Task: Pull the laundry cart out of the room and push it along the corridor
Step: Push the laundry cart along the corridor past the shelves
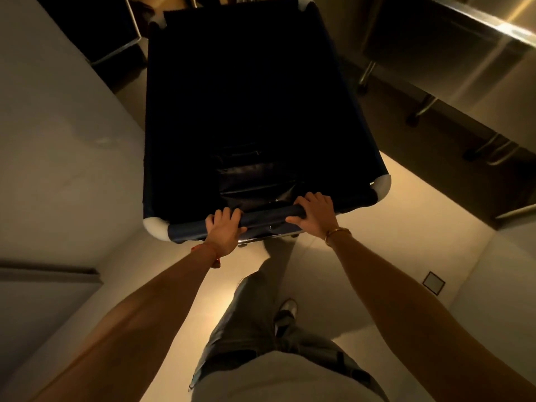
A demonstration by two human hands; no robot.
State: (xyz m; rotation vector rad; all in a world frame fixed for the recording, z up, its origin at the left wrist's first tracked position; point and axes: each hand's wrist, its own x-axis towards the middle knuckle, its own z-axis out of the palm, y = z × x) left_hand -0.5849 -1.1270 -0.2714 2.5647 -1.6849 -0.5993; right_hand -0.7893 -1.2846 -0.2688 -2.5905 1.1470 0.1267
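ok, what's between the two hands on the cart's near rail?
Head view: only a bare stretch of the dark rail separates left hand and right hand.

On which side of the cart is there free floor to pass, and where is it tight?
Free floor lies right of the laundry cart, between it and the steel table, and behind it around the person's legs. On the left the cart runs close along the wall. The left hand and right hand take the middle of the handle.

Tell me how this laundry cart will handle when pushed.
The laundry cart probably rolls easily on the smooth floor. Its dark fabric walls likely flex, though the rail stays stiff under the left hand and right hand. Load unclear.
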